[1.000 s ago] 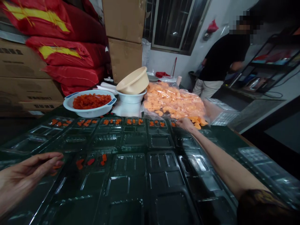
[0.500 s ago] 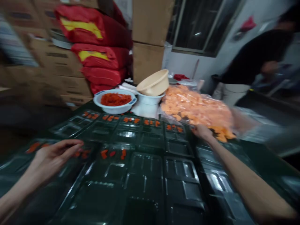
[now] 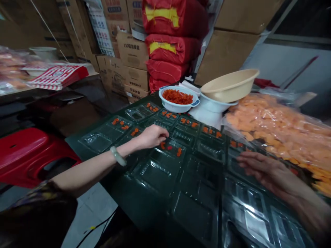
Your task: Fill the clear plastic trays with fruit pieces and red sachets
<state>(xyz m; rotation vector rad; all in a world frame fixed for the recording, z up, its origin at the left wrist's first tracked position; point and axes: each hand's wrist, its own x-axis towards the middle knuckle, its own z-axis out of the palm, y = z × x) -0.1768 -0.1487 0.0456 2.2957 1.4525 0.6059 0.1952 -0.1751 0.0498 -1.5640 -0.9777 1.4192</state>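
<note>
My left hand, with a pale green bangle on the wrist, hangs over the clear plastic trays with its fingers curled together. Whatever the fingertips may hold is hidden. Small orange-red pieces lie in the top compartments of the tray just beside it. My right hand, slightly blurred, is stretched out above the trays at the right, fingers extended and nothing visible in them. Next to it lies a large clear bag of orange pieces.
A white basin of red-orange pieces stands at the back, beside a tilted cream basin on another basin. Red sacks and cartons are stacked behind. A red stool is at the left.
The view has swung left, bringing the stool and cartons in. My left hand has moved right to the tray with several pieces. My right hand has come back from the bag's edge and opened.
</note>
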